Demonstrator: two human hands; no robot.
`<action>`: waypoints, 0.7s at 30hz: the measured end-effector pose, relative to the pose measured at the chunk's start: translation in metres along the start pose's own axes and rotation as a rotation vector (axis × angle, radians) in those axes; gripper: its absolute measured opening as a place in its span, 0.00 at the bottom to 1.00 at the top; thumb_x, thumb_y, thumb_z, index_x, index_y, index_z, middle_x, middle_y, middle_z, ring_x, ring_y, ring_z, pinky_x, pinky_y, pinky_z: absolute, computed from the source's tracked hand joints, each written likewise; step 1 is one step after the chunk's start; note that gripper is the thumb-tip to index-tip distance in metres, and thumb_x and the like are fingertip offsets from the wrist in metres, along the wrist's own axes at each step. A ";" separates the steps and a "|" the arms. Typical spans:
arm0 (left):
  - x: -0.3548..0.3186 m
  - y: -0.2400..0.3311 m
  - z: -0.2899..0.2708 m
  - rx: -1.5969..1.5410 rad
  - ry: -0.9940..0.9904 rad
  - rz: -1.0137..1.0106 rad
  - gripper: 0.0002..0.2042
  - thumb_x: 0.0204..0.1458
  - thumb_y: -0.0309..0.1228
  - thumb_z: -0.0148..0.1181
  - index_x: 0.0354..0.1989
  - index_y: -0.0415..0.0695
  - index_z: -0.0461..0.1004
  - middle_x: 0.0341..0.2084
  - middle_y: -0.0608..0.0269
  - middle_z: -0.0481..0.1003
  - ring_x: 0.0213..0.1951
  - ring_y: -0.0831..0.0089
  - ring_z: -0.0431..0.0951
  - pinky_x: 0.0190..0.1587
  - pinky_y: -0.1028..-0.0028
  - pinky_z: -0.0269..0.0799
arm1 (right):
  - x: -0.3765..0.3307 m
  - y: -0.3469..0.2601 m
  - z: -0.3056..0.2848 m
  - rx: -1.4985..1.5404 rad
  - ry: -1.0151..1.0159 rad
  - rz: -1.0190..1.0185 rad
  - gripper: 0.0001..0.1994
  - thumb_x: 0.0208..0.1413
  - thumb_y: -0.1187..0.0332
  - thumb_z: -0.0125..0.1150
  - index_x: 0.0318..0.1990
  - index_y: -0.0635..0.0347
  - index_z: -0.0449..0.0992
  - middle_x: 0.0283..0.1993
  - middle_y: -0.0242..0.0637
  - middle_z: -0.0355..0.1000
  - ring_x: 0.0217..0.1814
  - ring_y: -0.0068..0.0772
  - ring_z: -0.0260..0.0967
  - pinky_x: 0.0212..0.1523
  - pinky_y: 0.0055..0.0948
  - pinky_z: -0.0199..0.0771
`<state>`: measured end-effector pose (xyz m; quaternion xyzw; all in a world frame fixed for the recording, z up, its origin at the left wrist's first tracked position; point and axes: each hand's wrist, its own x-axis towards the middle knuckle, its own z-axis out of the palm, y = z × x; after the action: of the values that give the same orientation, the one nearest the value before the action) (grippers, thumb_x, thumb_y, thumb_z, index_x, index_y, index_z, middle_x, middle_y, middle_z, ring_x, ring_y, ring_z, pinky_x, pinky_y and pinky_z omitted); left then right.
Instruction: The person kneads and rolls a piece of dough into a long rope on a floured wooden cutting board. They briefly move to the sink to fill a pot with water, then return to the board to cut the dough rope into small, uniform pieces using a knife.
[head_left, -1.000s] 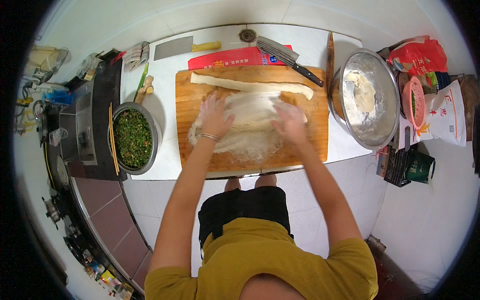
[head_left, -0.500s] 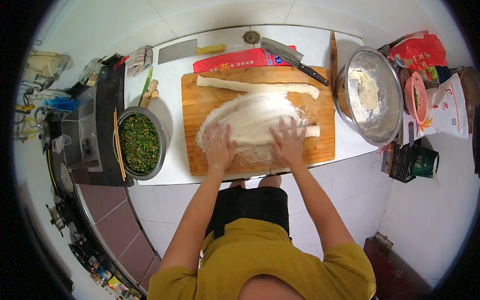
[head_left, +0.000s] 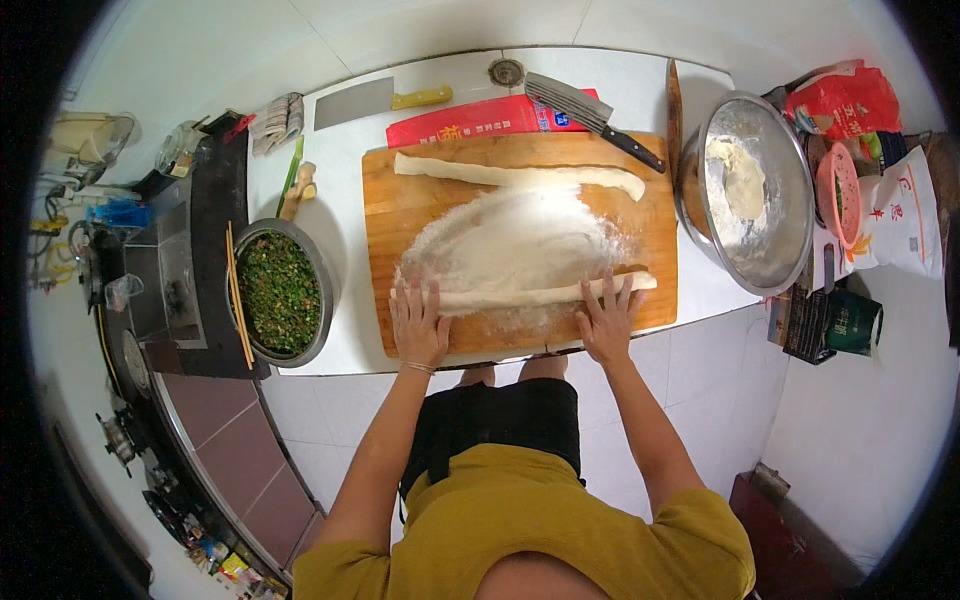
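A long rope of white dough (head_left: 525,296) lies across the near part of a floured wooden cutting board (head_left: 400,200). My left hand (head_left: 419,322) rests flat with spread fingers on the rope's left end. My right hand (head_left: 606,318) lies flat on the rope near its right end. A second dough rope (head_left: 520,175) lies along the far side of the board, untouched. Loose flour (head_left: 520,240) covers the middle of the board.
A steel bowl (head_left: 775,260) with a lump of dough stands right of the board. At left sits a metal bowl of chopped greens (head_left: 278,292) with chopsticks. Two cleavers (head_left: 590,110) (head_left: 375,100), a red packet (head_left: 480,120), bags and a black stove (head_left: 190,250) surround the white counter (head_left: 350,345).
My hands have drawn back from the board's middle to its near edge and spread apart. The dough under them has become a longer, thinner rope.
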<state>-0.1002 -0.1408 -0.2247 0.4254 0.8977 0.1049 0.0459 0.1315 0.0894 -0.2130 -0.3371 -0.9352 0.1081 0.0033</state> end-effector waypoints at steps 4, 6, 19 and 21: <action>0.034 -0.005 0.005 0.121 0.004 -0.092 0.28 0.55 0.42 0.45 0.66 0.51 0.53 0.66 0.54 0.49 0.66 0.46 0.45 0.65 0.50 0.38 | 0.039 0.007 -0.013 -0.049 0.013 -0.045 0.26 0.55 0.53 0.49 0.63 0.36 0.60 0.70 0.43 0.44 0.71 0.63 0.32 0.61 0.71 0.30; 0.073 -0.007 0.004 0.156 0.072 -0.120 0.28 0.56 0.41 0.45 0.65 0.48 0.53 0.65 0.53 0.49 0.65 0.47 0.47 0.65 0.50 0.39 | 0.079 0.007 -0.016 -0.046 0.088 -0.027 0.25 0.56 0.53 0.48 0.63 0.37 0.60 0.70 0.45 0.45 0.70 0.64 0.35 0.61 0.70 0.31; 0.035 -0.029 -0.016 -0.057 0.020 0.202 0.24 0.50 0.35 0.51 0.59 0.53 0.63 0.59 0.54 0.59 0.60 0.52 0.57 0.63 0.49 0.47 | 0.023 0.022 -0.012 0.021 0.137 -0.082 0.21 0.53 0.63 0.53 0.57 0.44 0.67 0.66 0.46 0.51 0.69 0.55 0.44 0.59 0.71 0.35; 0.026 -0.054 0.004 -0.094 0.015 0.308 0.19 0.48 0.29 0.52 0.52 0.53 0.69 0.54 0.55 0.64 0.57 0.54 0.62 0.63 0.48 0.49 | 0.014 0.041 -0.007 -0.034 0.107 -0.143 0.21 0.51 0.67 0.54 0.55 0.46 0.69 0.64 0.44 0.55 0.68 0.52 0.48 0.59 0.70 0.37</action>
<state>-0.1570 -0.1534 -0.2403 0.5547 0.8163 0.1555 0.0425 0.1471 0.1302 -0.2155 -0.2747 -0.9571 0.0736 0.0551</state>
